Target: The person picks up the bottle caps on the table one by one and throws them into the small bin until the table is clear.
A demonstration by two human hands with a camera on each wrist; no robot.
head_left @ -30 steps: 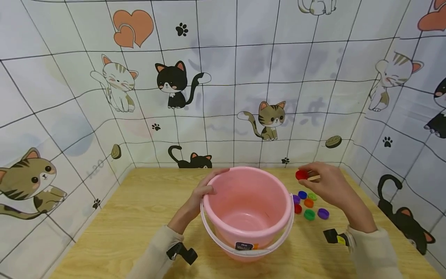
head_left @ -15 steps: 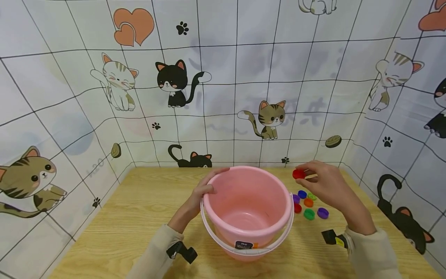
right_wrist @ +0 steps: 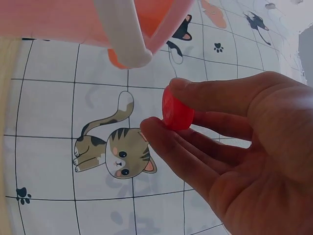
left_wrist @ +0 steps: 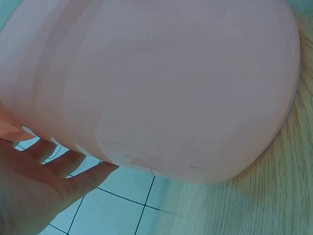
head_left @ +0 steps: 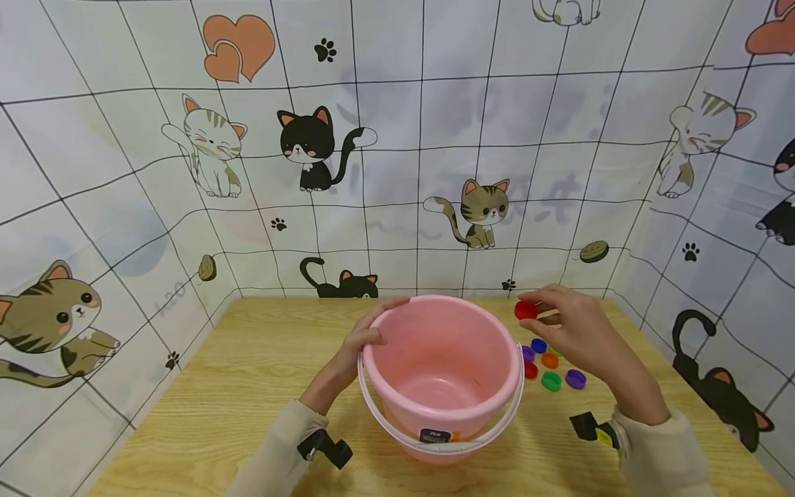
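A pink plastic bucket (head_left: 447,338) stands in the middle of the table, its white handle (head_left: 437,450) hanging down at the front. My left hand (head_left: 357,348) grips the bucket's left rim, thumb over the inside; in the left wrist view, spread fingers lie along the outer wall. Beyond the right side of the bucket, my right hand (head_left: 580,331) pinches a red bottle cap (head_left: 525,310) between thumb and fingertips, held above the table. The right wrist view shows that red cap (right_wrist: 177,108) side-on, with the bucket's rim and handle end nearby.
Several loose caps lie on the table right of the bucket, among them a green cap (head_left: 551,381), a purple cap (head_left: 575,379), an orange cap (head_left: 549,360) and a blue cap (head_left: 539,346). A cat-printed cloth (head_left: 397,172) surrounds the wooden tabletop (head_left: 279,338).
My right hand has moved slightly left with the red bottle cap, closer to the bucket's rim. The left hand and the bucket have stayed in place.
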